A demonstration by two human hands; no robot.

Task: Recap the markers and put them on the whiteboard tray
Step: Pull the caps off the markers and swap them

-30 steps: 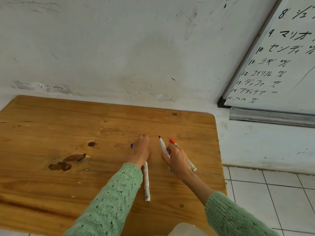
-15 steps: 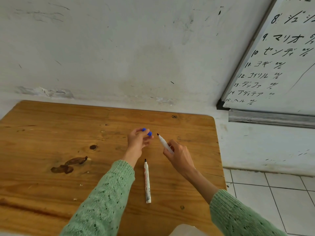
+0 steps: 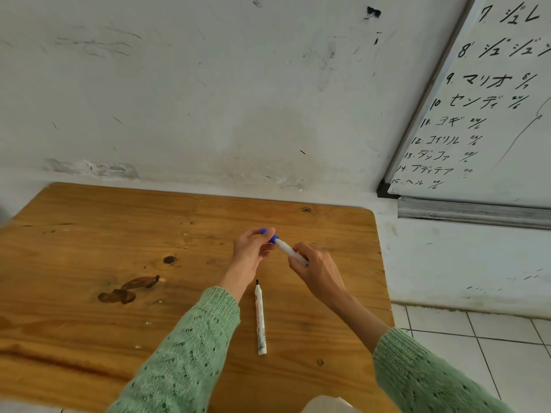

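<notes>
My left hand (image 3: 252,247) pinches a blue cap (image 3: 272,237) at the tip of a white marker (image 3: 288,251). That marker's barrel is held in my right hand (image 3: 316,268). Both hands hover above the wooden table (image 3: 89,251) near its far right part. A second white marker (image 3: 260,318) lies uncapped on the table below my hands, its black tip pointing away from me. The grey metal whiteboard tray (image 3: 474,213) runs under the whiteboard (image 3: 489,114) at the right, beyond the table's right edge.
A white wall stands behind the table. Dark stains (image 3: 128,290) mark the wood at the left. White floor tiles (image 3: 477,347) show at the lower right. A pale object (image 3: 325,405) sits at the bottom edge.
My hands have come together: the blue cap in my left hand now meets the tip of the marker in my right hand. The view has shifted slightly. The marker on the table has stayed put.
</notes>
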